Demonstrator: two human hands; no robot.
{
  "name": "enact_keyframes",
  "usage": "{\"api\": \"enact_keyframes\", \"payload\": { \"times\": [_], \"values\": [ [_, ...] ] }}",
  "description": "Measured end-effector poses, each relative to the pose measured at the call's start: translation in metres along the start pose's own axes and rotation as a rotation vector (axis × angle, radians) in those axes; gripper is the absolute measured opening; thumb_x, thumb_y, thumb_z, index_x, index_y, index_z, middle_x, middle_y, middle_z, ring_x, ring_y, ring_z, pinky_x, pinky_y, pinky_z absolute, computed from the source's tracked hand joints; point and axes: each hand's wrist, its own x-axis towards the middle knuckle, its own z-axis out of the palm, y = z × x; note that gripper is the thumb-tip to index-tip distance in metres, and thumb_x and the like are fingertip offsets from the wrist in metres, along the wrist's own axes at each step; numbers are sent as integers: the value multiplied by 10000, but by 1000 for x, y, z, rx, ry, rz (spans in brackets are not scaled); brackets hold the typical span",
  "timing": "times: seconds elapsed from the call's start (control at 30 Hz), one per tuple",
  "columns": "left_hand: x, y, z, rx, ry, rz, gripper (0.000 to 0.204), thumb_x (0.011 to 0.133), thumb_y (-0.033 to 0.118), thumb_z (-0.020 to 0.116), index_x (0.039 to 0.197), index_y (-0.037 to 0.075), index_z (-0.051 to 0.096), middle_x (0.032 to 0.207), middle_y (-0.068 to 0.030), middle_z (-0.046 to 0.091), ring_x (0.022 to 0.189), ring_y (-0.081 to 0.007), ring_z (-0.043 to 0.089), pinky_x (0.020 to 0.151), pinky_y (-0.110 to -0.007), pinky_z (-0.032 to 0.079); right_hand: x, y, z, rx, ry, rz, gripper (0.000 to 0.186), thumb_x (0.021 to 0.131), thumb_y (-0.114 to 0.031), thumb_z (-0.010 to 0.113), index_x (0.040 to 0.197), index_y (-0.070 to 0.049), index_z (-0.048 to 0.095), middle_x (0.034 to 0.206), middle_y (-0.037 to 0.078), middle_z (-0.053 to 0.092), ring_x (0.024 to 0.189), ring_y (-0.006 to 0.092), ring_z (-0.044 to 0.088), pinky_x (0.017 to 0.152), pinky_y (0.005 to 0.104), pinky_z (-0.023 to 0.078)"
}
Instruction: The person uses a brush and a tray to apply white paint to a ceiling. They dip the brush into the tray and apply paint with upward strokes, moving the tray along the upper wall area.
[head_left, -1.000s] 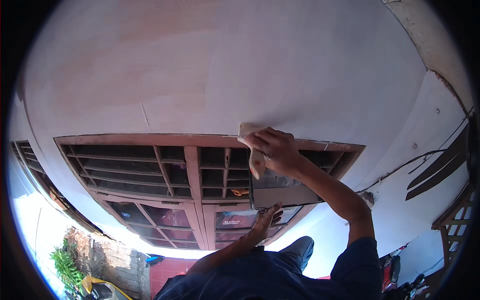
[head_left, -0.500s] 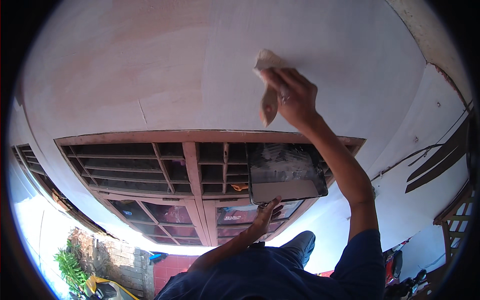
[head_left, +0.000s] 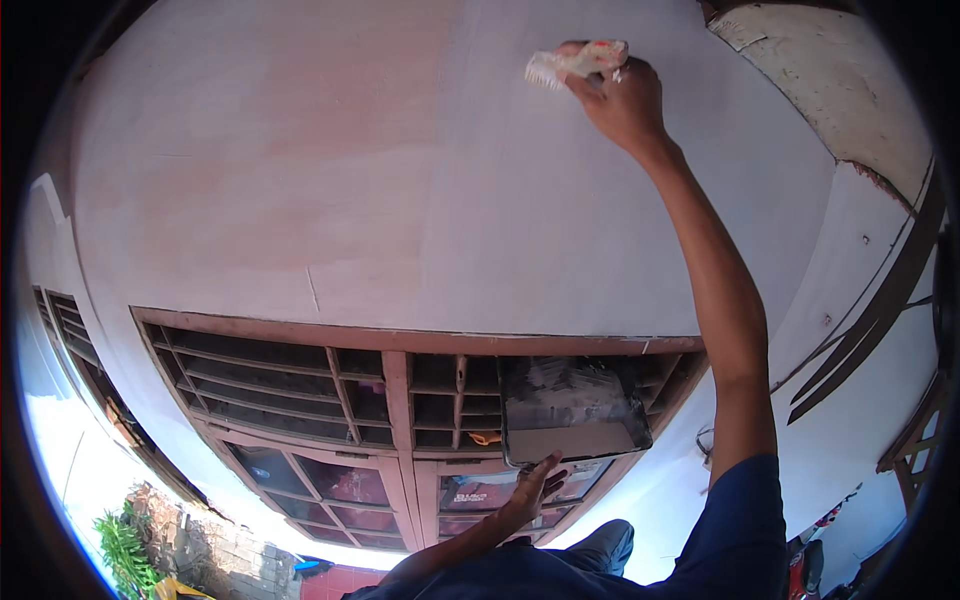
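Note:
High on the wall, my right hand (head_left: 628,102) is closed round a paint-smeared paintbrush (head_left: 605,55), its pale bristles pointing left against the surface. The wall (head_left: 560,230) looks pale greyish-white around the brush and pinkish and patchy farther left. Low in front of me, my left hand (head_left: 533,492) grips the near edge of a black paint tray (head_left: 507,425). Light paint pools in the tray's near end, and streaks cover its sloped far part. The fingers beneath the tray are partly hidden.
Behind the tray runs a pink-brown window frame (head_left: 398,400) with dark louvre slats and glass panes. A beam-like ledge (head_left: 830,80) borders the wall at upper right. Dark curved strips (head_left: 870,320) hang at the right. Green plants (head_left: 125,555) stand below left.
My right hand has moved upward along the wall, and the brush has turned from handle-down to lying nearly level. The view has tilted up, so window and tray sit lower.

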Motion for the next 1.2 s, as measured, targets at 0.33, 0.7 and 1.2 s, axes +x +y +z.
{"api": "enact_keyframes", "payload": {
  "times": [0.33,0.7,1.2],
  "values": [
    [8,-8,-4,-13,-19,-35,555,747,363,746,1154,144,439,1194,-70,477,1101,-219,489,978,-365,395,7,14,8,-166,143,-182,273,719,-162,692,990,-160,657,954,17,659,826,187,626,661,323,525],
    [0,3,7,21,36,-62,590,743,363,749,1178,125,429,1220,-82,477,1117,-252,480,989,-378,381,87,37,-13,-87,519,-138,188,775,-165,658,959,-202,670,829,17,675,751,222,635,649,337,511],
    [6,-3,-6,19,3,-63,724,705,375,776,1240,120,361,1238,-117,427,1116,-267,473,977,-396,364,-23,-22,-22,-23,-191,-120,197,754,-107,660,948,-139,671,873,29,674,749,232,641,681,340,514]
  ]
}}
